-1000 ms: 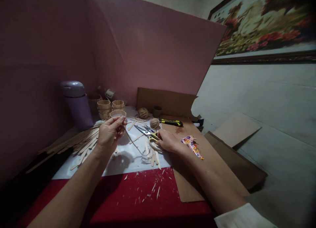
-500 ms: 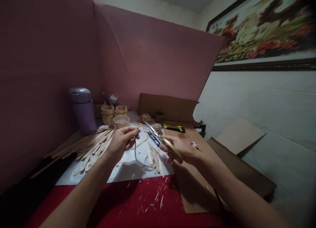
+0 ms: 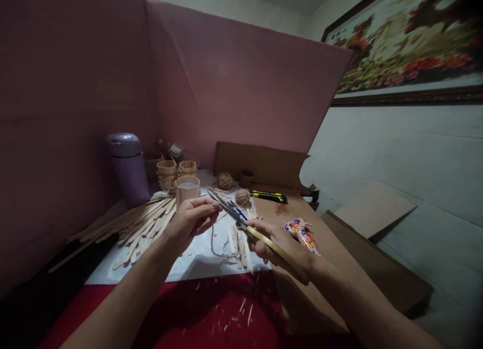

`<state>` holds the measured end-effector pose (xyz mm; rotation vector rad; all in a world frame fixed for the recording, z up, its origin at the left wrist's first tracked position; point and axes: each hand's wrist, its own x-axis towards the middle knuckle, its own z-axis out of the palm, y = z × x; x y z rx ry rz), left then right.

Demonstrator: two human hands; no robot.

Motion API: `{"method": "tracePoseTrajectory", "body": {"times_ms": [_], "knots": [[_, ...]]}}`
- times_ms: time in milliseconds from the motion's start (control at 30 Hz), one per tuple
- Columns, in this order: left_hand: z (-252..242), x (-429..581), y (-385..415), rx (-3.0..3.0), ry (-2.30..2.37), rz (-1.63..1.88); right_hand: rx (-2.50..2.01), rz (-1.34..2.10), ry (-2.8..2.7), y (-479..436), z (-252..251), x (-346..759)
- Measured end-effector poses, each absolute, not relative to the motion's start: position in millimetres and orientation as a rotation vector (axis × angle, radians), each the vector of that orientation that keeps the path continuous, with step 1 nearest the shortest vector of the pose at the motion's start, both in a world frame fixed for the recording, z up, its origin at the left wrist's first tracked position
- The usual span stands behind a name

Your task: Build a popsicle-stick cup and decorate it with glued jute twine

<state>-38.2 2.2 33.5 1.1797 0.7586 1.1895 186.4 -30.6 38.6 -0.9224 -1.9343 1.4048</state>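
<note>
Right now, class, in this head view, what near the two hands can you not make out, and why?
Head view throughout:
- Upper end of the twine: covered by the left hand fingers.
- Handles of the scissors: partly hidden in the right hand grip.
- Label on the bottle: too small, dim.
- Painting: cut by the right edge.

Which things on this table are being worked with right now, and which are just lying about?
In use: left hand, twine strand, scissors, right hand.
Lying about: purple flask, craft sticks, stick cups, utility knife, twine balls.
</note>
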Motion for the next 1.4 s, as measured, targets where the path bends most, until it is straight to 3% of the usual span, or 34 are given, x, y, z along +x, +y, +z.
{"method": "tracePoseTrajectory", "body": {"times_ms": [267,500,1000,1400], "knots": [[35,-45,3,1.106,0.721,1.112,-1.003,1.431,-1.932,-34,45,195],[36,-44,3,1.134,0.743,1.086,-1.16,1.21,-2.008,-37,43,198],[35,-43,3,1.203,0.753,1.008,-1.089,1.325,-1.888,-34,26,208],[37,-41,1,1.271,0.752,1.014,-1.006,1.295,-2.11,-39,35,216]]}}
